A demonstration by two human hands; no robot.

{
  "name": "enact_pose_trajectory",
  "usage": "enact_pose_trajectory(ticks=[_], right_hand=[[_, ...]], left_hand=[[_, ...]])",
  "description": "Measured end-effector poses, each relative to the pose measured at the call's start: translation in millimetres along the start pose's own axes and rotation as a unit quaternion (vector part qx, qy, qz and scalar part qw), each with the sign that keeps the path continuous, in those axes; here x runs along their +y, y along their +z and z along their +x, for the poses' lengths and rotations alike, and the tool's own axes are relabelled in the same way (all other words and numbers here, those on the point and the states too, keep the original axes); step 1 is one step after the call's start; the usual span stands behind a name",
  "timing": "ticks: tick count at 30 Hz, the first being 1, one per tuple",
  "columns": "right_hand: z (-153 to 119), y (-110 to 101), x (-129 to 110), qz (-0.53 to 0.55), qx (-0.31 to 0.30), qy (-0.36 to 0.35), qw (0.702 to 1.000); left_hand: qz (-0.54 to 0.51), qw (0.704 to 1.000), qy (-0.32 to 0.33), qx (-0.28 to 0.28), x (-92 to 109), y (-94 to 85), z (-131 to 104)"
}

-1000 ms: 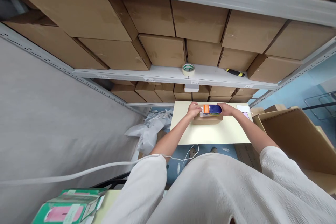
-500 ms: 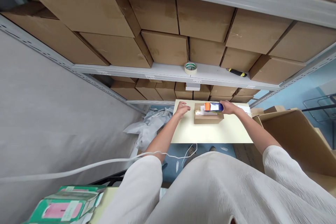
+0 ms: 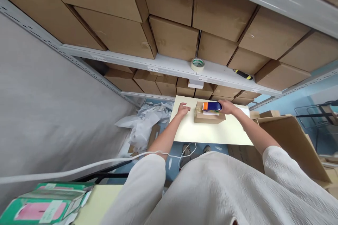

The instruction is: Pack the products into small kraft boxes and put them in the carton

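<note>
A small brown cardboard box (image 3: 210, 118) lies on the pale tabletop (image 3: 211, 135) in front of me. Shiny clear tape shows at its left end, and a white paper (image 3: 211, 113) lies on its top. My right hand (image 3: 226, 107) grips what looks like a blue tape dispenser (image 3: 214, 106) with an orange front end, held over the box top. The fingers' far side is hidden. Left of the box, apart from it, my left hand (image 3: 183, 109) hovers with thumb and fingers spread and nothing between them.
Shelves hold rows of cartons (image 3: 174, 38). A tape roll (image 3: 198, 64) and a yellow-black cutter (image 3: 243, 74) rest on the shelf edge. A white cable (image 3: 105, 162) crosses my left arm. Plastic wrapping (image 3: 142, 126) lies at left; a large open carton (image 3: 290, 144) stands at right.
The dispenser has turned in my right hand, so its white face no longer shows and its blue side does. My left hand stays beside the box. The head view has shifted slightly.
</note>
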State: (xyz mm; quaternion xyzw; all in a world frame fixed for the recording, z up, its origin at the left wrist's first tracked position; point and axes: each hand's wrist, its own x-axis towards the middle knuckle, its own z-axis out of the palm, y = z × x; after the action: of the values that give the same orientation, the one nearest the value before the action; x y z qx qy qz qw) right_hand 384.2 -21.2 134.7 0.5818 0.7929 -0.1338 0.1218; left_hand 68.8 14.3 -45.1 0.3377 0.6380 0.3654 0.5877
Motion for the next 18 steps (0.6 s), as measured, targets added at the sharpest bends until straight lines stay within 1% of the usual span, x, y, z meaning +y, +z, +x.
enact_pose_trajectory(ticks=[2, 5, 8, 10, 13, 18], right_hand=[[3, 2, 1, -0.006, -0.003, -0.001, 1.0], [7, 4, 2, -0.013, -0.008, -0.004, 1.0], [8, 3, -1, -0.014, -0.012, 0.001, 1.0], [8, 2, -2, -0.011, -0.014, 0.007, 1.0], [8, 0, -4, -0.004, -0.02, 0.012, 1.0], [8, -2, -3, -0.001, -0.026, 0.009, 1.0]], left_hand=[[-0.002, 1.0, -0.002, -0.002, -9, 5.5, 3], [0.005, 1.0, -0.008, 0.002, -21, 20.8, 4], [0.006, 1.0, -0.009, 0.004, -29, 37.1, 3], [0.006, 1.0, -0.003, 0.006, -32, 42.8, 3], [-0.001, 1.0, 0.023, -0.002, -35, 40.4, 1], [-0.05, 0.993, 0.107, 0.012, -40, 27.5, -2]])
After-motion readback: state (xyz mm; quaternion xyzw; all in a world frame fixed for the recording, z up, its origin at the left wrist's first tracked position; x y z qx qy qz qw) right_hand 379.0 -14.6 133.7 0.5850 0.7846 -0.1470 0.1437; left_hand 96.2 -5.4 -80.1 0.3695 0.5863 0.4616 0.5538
